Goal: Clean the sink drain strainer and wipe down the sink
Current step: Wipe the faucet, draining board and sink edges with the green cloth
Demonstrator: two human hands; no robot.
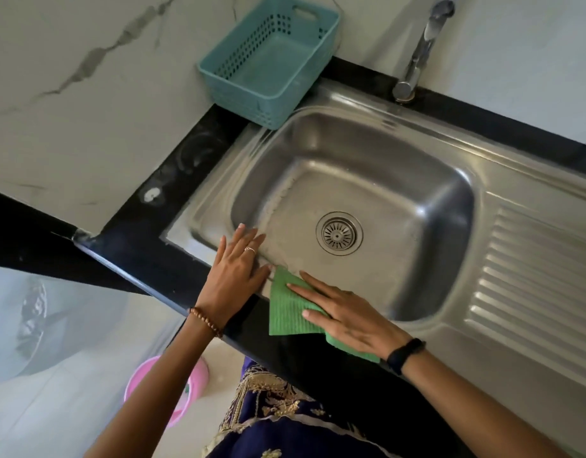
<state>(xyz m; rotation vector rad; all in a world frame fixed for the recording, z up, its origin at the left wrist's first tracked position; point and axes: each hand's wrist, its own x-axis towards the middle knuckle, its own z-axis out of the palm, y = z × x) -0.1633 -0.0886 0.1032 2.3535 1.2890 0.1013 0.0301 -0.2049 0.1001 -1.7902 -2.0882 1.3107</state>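
I see bare forearms: a brown beaded bracelet (206, 321) circles my left wrist, a thin silver ring (249, 249) one finger, a black band (406, 355) my right wrist; navy gold-embroidered clothing (278, 418) below.

Round strainer (339, 233) seated in steel sink (400, 180)

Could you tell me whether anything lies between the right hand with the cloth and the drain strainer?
Nothing visible does. The right hand presses the green cloth flat on the sink's near rim, and only bare steel basin floor separates it from the drain strainer.
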